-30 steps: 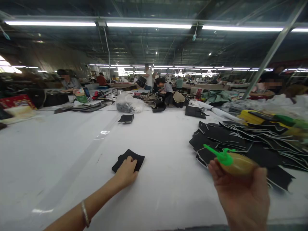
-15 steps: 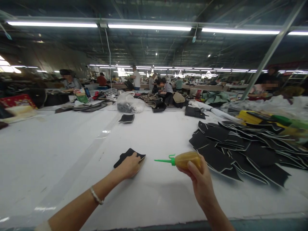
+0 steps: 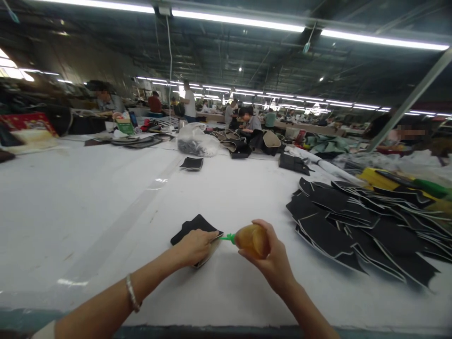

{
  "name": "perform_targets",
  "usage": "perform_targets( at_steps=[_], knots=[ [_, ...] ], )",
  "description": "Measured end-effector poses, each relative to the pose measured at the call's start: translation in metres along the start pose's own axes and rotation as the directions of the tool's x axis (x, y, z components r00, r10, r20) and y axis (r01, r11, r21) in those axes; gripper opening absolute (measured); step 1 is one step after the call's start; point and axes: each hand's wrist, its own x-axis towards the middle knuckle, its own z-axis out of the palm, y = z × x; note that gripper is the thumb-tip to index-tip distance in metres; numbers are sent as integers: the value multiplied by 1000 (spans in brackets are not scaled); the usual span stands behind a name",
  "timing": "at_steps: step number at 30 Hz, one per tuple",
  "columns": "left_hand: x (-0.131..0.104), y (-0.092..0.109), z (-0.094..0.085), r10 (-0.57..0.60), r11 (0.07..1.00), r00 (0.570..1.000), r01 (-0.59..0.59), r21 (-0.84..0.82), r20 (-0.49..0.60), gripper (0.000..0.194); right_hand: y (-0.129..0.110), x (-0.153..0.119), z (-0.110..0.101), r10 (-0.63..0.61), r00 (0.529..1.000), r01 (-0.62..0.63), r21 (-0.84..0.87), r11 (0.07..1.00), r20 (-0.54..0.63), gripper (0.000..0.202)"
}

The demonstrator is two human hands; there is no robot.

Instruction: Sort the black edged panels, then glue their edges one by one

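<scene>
My left hand (image 3: 195, 246) is closed on a black piece (image 3: 193, 224) that looks like leather, its edge nearest my right hand lifted so that a tan underside (image 3: 212, 253) shows. An amber squeeze bottle (image 3: 251, 240) lies on its side in my right hand (image 3: 277, 266), fingers wrapped round its body. Its green nozzle (image 3: 229, 238) points left, and the tip meets the piece's right edge beside my left fingertips. Whether anything flows from the tip, I cannot tell.
A heap of black pieces with pale edges (image 3: 353, 221) covers the right of the white tabletop (image 3: 116, 202). Farther back are a small black piece (image 3: 191, 163), a clear plastic bag (image 3: 197, 140) and a black folded item (image 3: 294, 163). Several people work at tables beyond.
My right hand has moved left with the bottle, bringing the nozzle tip from clear of the black piece to its edge. My left hand's fingers now point along that edge. The camera has tilted.
</scene>
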Motion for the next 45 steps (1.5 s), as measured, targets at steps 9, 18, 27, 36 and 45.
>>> perform_targets(
  at_steps=[9, 18, 27, 36, 45],
  knots=[
    [2, -5, 5, 15, 998, 1000, -16, -58, -19, 57, 8, 4, 11, -150, 986, 159, -142, 977, 73, 61],
    [-3, 4, 1, -14, 999, 1000, 14, -35, 5, 60, 5, 7, 10, -23, 999, 27, -133, 991, 25, 57],
    [-7, 3, 1, -9, 999, 1000, 9, -48, 15, 59, 8, 7, 10, 117, 993, -117, -7, 993, 12, 55],
    [-10, -1, 3, -3, 1000, 1000, 3, -20, 13, 58, 10, 6, 10, 142, 987, -150, 111, 982, 79, 56],
    [-12, -3, 3, 3, 999, 1000, -2, -47, 20, 56, 9, -1, 13, 149, 982, -167, 161, 973, 114, 56]
  ],
)
